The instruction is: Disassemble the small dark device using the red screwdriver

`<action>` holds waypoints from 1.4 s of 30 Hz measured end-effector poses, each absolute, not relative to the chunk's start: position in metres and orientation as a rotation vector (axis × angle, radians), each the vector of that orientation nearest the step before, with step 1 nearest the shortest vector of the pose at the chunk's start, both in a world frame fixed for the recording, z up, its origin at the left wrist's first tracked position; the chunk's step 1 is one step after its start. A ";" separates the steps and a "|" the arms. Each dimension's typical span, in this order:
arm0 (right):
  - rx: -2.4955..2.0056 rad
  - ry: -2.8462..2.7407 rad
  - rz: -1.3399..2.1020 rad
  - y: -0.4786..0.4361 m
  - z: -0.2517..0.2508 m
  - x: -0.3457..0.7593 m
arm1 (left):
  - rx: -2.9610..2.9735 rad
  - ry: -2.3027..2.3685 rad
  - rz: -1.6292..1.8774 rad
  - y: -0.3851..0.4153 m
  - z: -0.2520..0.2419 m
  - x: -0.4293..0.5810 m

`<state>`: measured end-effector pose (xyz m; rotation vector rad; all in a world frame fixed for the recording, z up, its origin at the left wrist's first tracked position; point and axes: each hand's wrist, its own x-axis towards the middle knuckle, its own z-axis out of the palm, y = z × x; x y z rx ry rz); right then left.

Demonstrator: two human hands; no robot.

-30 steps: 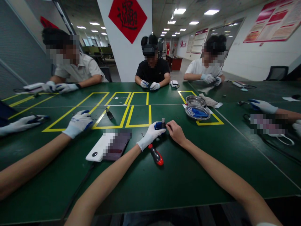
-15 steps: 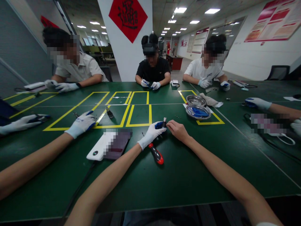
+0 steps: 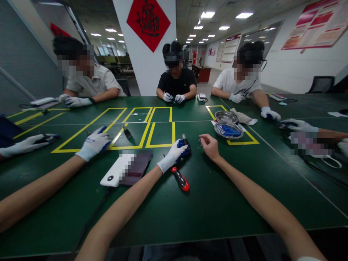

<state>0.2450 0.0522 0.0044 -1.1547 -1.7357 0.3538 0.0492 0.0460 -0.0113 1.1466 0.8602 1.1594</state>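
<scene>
My left hand [image 3: 174, 156], in a white glove with a blue palm, is wrapped round a small black piece with a silver tip [image 3: 185, 140]; its tip points up and its lower part is hidden by the fingers. To the right, my bare right hand [image 3: 209, 145] hovers just over the table with fingers curled and thumb and forefinger together. Whatever they pinch is too small to make out. Small metal bits [image 3: 200, 148] lie under those fingertips. Below my left wrist rests a red-and-black screwdriver [image 3: 181, 180], its shaft partly covered by the glove.
A similar black piece [image 3: 126, 132] stands beyond a white power bank [image 3: 116, 170] and dark phone. Two metal bowls [image 3: 230, 135] sit at right, one holding blue material. A co-worker's gloved hand [image 3: 95, 143] is at left; other people sit across the green table.
My right hand has moved right, away from the black piece, and small metal bits now show beneath it. My left hand has shifted slightly left, tilting the piece.
</scene>
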 end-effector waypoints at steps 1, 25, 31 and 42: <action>-1.205 -1.685 0.330 0.057 0.005 0.250 | 1.102 0.827 1.139 0.045 -0.008 0.049; -1.316 -2.335 0.057 0.066 0.006 0.262 | 1.054 0.784 1.175 0.048 -0.019 0.052; -1.186 -1.831 0.659 0.065 0.002 0.246 | 1.057 0.694 1.114 0.044 -0.014 0.052; -1.053 -1.531 1.092 0.052 0.014 0.232 | 1.109 0.703 1.134 0.047 -0.022 0.052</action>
